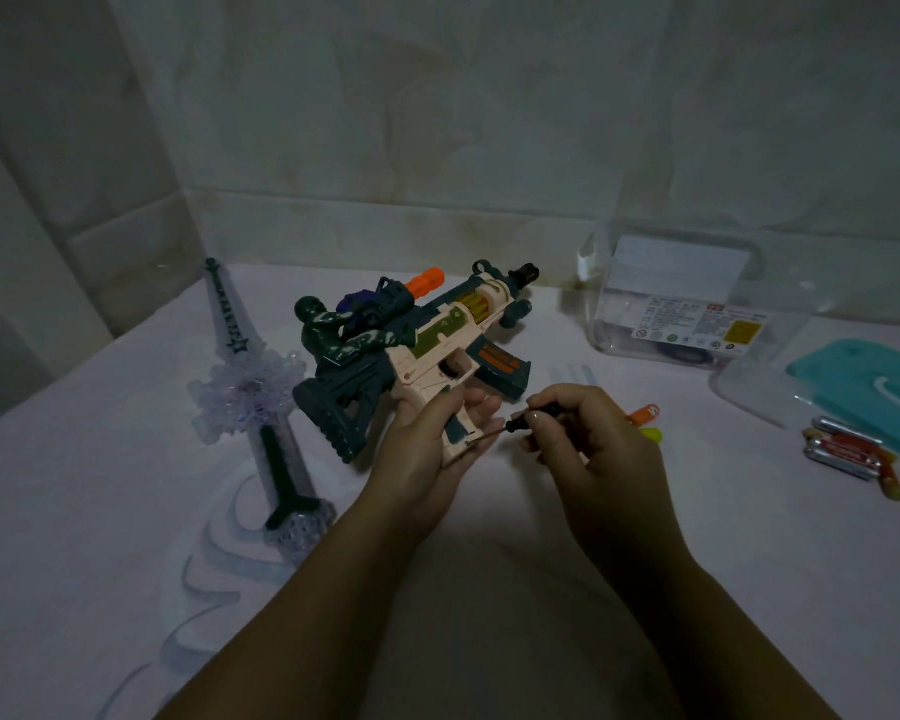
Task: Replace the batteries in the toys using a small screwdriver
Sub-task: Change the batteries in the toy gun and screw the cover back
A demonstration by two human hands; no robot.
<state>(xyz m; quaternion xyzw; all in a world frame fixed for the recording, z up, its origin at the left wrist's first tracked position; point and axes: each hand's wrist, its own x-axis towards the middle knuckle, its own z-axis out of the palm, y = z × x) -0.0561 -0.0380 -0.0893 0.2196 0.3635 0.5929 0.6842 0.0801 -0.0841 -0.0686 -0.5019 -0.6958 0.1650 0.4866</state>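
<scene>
Left hand (427, 454) is curled round the grip of the toy gun (453, 335), which is held at centre frame. Right hand (593, 444) is pinching the screwdriver (533, 417), tip set to the grip's base. Gun is judged light, hollow, stiff plastic, somewhat slick; best gripped low, beside the screw. Clear tub (681, 283) is seen at 2 o'clock, contents blurred, something dark at the bottom. Teal lid (863, 392) is laid at 3 o'clock. Batteries (842, 452) are laid loose on the surface (126, 485), outside any container.
</scene>
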